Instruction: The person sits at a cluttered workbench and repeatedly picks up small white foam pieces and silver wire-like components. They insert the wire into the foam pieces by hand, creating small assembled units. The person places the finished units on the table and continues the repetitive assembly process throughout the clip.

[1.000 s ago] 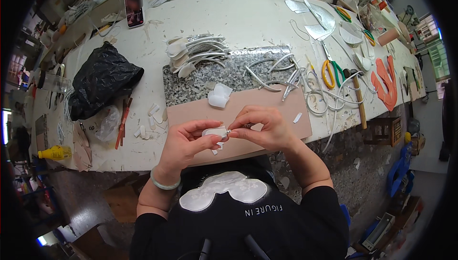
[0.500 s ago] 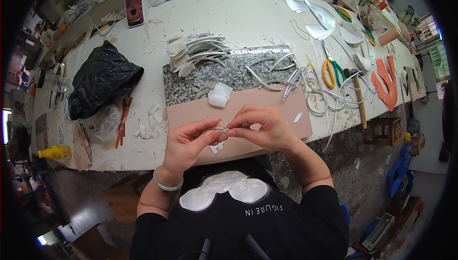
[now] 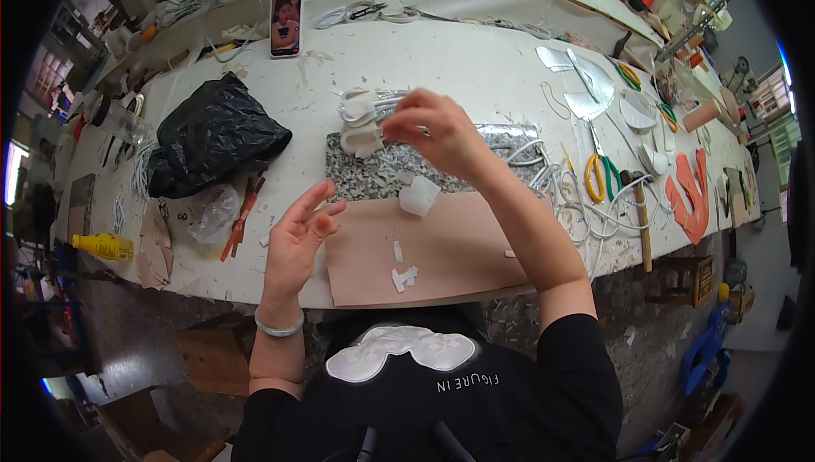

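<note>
My right hand reaches over a granite slab, its curled fingertips at a pile of white pieces with silvery straps. Fingers and slight blur hide what lies between them. Lower left, my left hand is held up with spread fingers and nothing in it, by the left edge of a pinkish-tan sheet. Between the hands, a translucent white lump rests where sheet and slab meet. Small white scraps lie on the sheet near its front edge.
A black plastic bag and yellow bottle are at left; a phone stands behind. To the right lie white cords, scissors with yellow and green handles, a hammer and orange cut pieces.
My hands were together over the sheet, fingering a small piece. They have parted: the right moved forward to the strap pile, the left drew left and opened. The view has shifted.
</note>
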Demonstrator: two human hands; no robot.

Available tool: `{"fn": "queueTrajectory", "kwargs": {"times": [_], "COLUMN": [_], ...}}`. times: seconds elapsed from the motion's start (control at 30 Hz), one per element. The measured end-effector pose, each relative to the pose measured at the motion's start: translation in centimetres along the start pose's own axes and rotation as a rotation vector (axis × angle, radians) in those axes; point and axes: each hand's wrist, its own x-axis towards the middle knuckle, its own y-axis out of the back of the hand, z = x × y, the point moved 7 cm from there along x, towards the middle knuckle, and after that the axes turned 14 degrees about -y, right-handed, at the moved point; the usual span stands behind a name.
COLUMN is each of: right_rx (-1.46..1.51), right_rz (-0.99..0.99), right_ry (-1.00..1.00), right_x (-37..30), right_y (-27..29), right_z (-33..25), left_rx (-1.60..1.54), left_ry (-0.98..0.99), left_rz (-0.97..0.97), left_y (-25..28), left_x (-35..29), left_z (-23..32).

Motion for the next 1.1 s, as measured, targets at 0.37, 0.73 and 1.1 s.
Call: {"fn": "queueTrajectory", "kwargs": {"times": [0.37, 0.73, 1.1], "right_rx": [-0.260, -0.561, -0.232], "right_rz": [0.099, -0.197, 0.106], "right_ry": [0.000, -0.422, -0.496], "right_x": [1.8, -6.6, -10.2], "right_y": [-2.5, 4.2, 6.2], "right_z": [3.9, 8.0, 6.8], "left_rx": [0.149, 0.249, 1.066], "left_ry": [0.141, 0.139, -0.156], "left_rz": [0.217, 0.206, -0.011], "left_y": [4.9, 4.9, 7.5], "left_x": [-3.2, -2.4, -0.8], "left_z": [-2.4, -3.6, -1.3]}}
